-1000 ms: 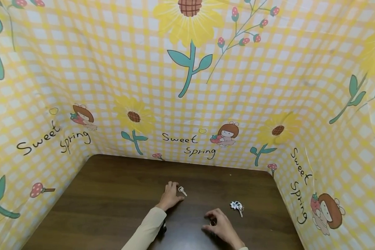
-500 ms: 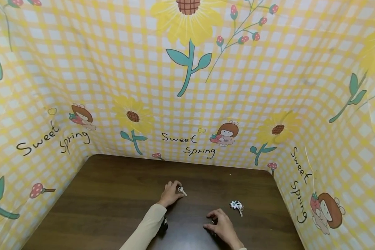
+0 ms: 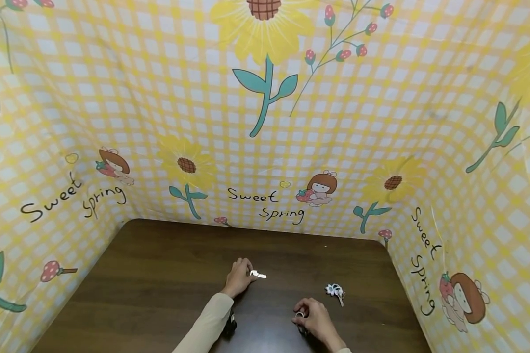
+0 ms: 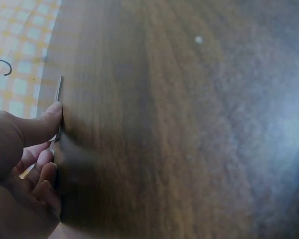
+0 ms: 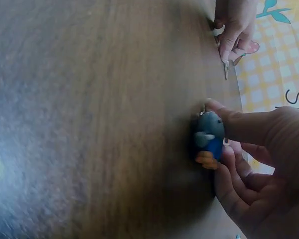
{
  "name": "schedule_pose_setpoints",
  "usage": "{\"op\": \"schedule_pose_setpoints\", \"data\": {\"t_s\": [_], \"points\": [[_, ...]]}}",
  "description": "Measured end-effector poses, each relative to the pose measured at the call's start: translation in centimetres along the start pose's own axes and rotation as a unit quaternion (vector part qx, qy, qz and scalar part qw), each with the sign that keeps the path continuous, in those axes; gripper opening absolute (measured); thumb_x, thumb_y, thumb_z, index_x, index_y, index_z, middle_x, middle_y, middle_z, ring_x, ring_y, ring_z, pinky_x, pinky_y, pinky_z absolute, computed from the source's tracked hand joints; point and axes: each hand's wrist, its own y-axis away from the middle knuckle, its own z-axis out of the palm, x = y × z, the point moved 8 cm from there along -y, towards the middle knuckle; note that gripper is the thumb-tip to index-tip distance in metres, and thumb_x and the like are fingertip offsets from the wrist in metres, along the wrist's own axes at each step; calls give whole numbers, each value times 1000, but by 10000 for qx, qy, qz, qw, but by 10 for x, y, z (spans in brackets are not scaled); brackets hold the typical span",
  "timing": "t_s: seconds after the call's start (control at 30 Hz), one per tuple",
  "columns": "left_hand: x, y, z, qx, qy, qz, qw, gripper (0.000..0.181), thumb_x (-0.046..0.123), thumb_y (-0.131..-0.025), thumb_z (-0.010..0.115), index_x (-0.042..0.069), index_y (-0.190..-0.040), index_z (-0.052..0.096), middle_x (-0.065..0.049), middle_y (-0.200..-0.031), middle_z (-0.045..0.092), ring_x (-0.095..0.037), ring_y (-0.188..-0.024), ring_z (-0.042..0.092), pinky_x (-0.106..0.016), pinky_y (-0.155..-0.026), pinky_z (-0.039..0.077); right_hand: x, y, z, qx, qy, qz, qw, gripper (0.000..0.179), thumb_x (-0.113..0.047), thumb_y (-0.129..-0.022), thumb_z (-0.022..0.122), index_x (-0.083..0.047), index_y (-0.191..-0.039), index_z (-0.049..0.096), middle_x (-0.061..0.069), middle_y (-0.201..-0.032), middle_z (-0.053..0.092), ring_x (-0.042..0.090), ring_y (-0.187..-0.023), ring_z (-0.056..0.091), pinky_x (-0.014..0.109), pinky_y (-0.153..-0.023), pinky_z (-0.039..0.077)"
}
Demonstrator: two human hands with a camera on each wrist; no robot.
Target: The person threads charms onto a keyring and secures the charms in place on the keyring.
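My left hand [image 3: 238, 278] pinches a silver key [image 3: 259, 275] between thumb and fingers, low over the brown table. In the left wrist view the key [image 4: 59, 89] sticks out past the thumb tip. Nearer the front, my right hand [image 3: 317, 318] holds a keychain by its metal ring [image 3: 299, 315]. A small blue-grey figure charm [image 5: 209, 137] with orange feet hangs from it in the right wrist view, close to the table. To the right of that hand lies another key [image 3: 340, 300] with a white charm [image 3: 333, 290].
The dark wooden table [image 3: 168, 274] is walled at the back and sides by a yellow checked cloth [image 3: 265, 162] with flowers and lettering. A tiny white speck [image 3: 325, 246] lies near the back edge. Something black [image 3: 230, 326] sits beneath the left sleeve.
My left fingers have closed on the key, which has turned from slanting to nearly sideways. The right thumb and fingers have come together on the keychain's ring, moving slightly right. The other key stays put.
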Motion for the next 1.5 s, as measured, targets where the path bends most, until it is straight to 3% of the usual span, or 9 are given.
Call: {"op": "schedule_pose_setpoints", "data": {"t_s": [0.17,0.47,0.67,0.83,0.97,1.2,1.4,1.5], "points": [[2,0,-3,72,24,205,9998,33,12,-84,90,8,-91,59,-6,-90,50,-20,-85,44,-33,-62,34,1,-1,-4,143,-353,-140,9992,21,-2,-78,90,-9,-81,70,-15,-73,58,-6,-65,51,21,-57,45],[1,1,-8,304,247,374,9985,25,9,-86,88,10,-80,64,-7,-82,54,-12,-74,43,-29,-62,36,9,1,-4,-44,-639,521,9966,20,-6,-82,91,-11,-80,71,-9,-74,65,-2,-66,57,20,-62,49],[-12,-1,-6,474,464,137,9977,16,11,-91,84,11,-81,71,1,-79,57,-10,-71,48,-29,-63,40,6,-2,-12,11,-806,485,9956,17,-5,-85,89,-9,-80,72,-5,-73,69,-1,-65,61,21,-60,52],[-14,1,-8,684,789,176,9944,13,10,-92,83,10,-82,74,3,-76,62,-7,-69,52,-28,-64,43,5,-4,-15,-5,-915,463,9947,15,-4,-86,87,-7,-80,74,-2,-73,73,2,-66,65,20,-61,53],[-8,2,-13,778,1165,369,9895,10,6,-93,81,5,-85,75,-2,-78,65,-8,-70,53,-26,-66,45,2,-5,-18,-38,-1130,525,9922,14,-3,-88,85,-4,-81,73,2,-72,74,4,-64,66,21,-59,54],[0,4,-17,553,1166,163,9915,9,7,-97,77,4,-88,75,-2,-82,65,-10,-73,53,-28,-69,47,-8,-10,-24,-65,-2066,576,9767,9,7,-94,74,9,-89,67,19,-76,74,17,-61,72,30,-56,61],[11,2,-21,302,1281,175,9911,8,7,-100,73,4,-95,78,-4,-88,69,-15,-78,60,-38,-80,54,-17,-16,-35,189,-2138,489,9755,10,9,-92,76,7,-92,66,16,-78,72,15,-63,71,30,-60,61],[17,2,-23,183,1386,210,9900,9,8,-101,73,3,-97,79,-4,-90,69,-18,-80,61,-34,-77,53,-20,-18,-40,244,-1990,488,9785,12,8,-91,78,5,-92,67,12,-78,72,13,-64,70,26,-60,59]]}}
